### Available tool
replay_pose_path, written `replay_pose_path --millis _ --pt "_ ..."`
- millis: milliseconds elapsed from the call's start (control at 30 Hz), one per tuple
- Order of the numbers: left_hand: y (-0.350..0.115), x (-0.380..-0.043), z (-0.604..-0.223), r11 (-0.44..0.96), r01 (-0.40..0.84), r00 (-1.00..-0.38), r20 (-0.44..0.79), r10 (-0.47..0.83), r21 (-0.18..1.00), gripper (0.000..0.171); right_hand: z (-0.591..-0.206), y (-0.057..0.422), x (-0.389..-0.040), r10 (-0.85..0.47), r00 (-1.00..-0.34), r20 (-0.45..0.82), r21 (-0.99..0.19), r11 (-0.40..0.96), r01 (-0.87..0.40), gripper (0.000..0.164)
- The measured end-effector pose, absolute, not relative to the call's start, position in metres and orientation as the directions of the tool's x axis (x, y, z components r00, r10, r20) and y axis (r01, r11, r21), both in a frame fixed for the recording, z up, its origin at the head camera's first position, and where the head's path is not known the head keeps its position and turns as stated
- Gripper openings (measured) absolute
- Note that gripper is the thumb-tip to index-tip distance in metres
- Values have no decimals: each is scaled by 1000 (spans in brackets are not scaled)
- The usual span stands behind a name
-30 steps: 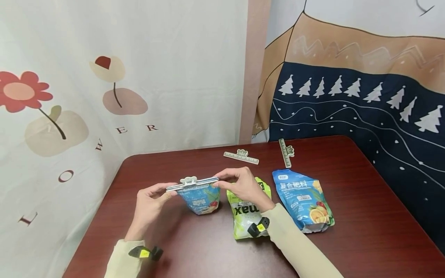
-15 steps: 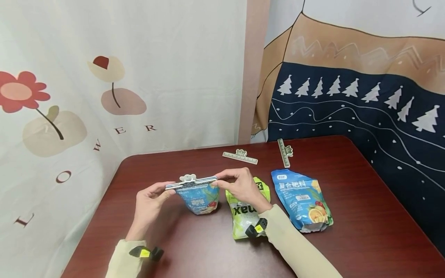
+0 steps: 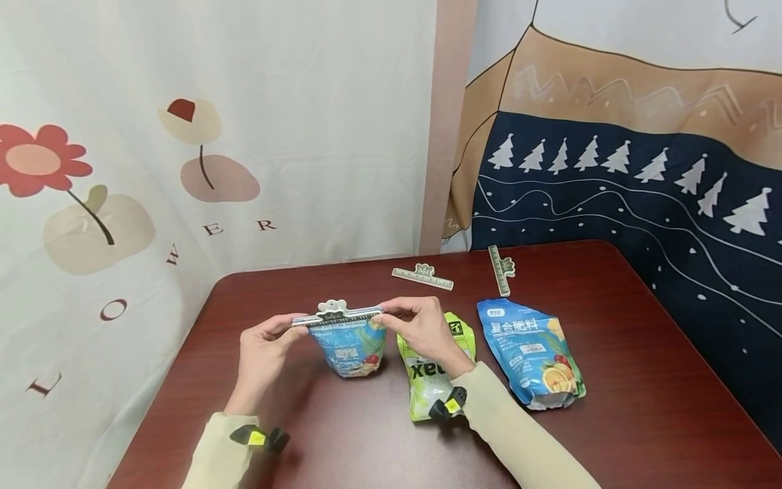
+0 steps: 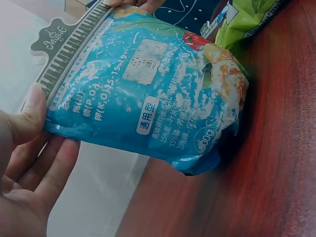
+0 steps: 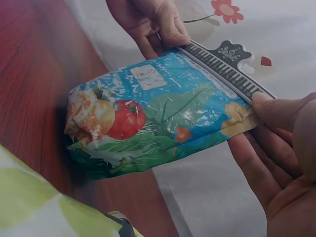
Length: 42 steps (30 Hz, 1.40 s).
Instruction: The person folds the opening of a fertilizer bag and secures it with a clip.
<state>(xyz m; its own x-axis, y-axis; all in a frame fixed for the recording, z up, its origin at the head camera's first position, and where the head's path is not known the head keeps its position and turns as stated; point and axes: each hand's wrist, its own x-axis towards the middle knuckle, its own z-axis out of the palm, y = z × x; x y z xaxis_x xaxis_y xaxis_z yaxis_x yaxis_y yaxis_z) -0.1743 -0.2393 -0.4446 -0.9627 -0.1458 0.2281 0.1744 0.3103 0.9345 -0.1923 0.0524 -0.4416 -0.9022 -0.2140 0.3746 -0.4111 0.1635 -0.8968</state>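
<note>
A blue fertilizer bag (image 3: 349, 352) stands on the table, with a long bag clip (image 3: 334, 316) across its top edge. The clip carries a piano-key pattern and a grey-green handle marked "Music" (image 4: 53, 40). My left hand (image 3: 261, 353) pinches the clip's left end, its thumb on the front face and fingers behind the bag. At the other end, my right hand (image 3: 426, 334) pinches the clip between thumb and fingers. Printed fruit and vegetables show on the bag's front (image 5: 163, 113), which bulges toward its base.
A green bag (image 3: 424, 390) lies under the right forearm, partly covered by it. Right of it lies a second blue fertilizer bag (image 3: 530, 353). Two similar clips (image 3: 423, 276) (image 3: 502, 270) rest near the table's back edge, before the printed curtains (image 3: 330, 136).
The clip and bag top have tilted so the piano-key face now shows toward the head camera. Both hands keep their hold on the clip's ends, and the left has risen slightly.
</note>
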Motion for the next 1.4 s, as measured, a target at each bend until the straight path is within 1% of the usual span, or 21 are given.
replay_pose_path --millis 167,267,467,633,800,1000,1233,1400 --pt "-238 -177 -439 299 169 -967 216 -133 939 28 -441 50 -193 -198 -924 327 -914 183 -363 17" --pt "-239 -178 -437 296 148 -974 192 -123 944 28 -442 47 -195 -197 -941 276 -935 172 -310 19" --pt "-243 -186 -436 357 90 -984 138 -112 930 28 -442 41 -197 -200 -970 135 -980 119 -161 21" --pt "-247 -195 -434 416 24 -993 70 -96 909 31 -444 37 -203 -215 -977 13 -999 39 -22 23" --pt "-253 -204 -437 406 -46 -997 -19 -72 913 36 -446 35 -211 -237 -965 -112 -993 -3 117 23" --pt "-259 -214 -443 377 -141 -990 -129 -56 915 40 -452 29 -226 -265 -937 -229 -972 1 237 25" --pt "-268 -221 -453 415 -214 -976 -213 -51 884 42 -460 19 -240 -283 -900 -331 -942 36 335 21" --pt "-273 -228 -463 412 -247 -967 -253 -41 877 43 -466 12 -251 -273 -887 -372 -928 94 360 16"
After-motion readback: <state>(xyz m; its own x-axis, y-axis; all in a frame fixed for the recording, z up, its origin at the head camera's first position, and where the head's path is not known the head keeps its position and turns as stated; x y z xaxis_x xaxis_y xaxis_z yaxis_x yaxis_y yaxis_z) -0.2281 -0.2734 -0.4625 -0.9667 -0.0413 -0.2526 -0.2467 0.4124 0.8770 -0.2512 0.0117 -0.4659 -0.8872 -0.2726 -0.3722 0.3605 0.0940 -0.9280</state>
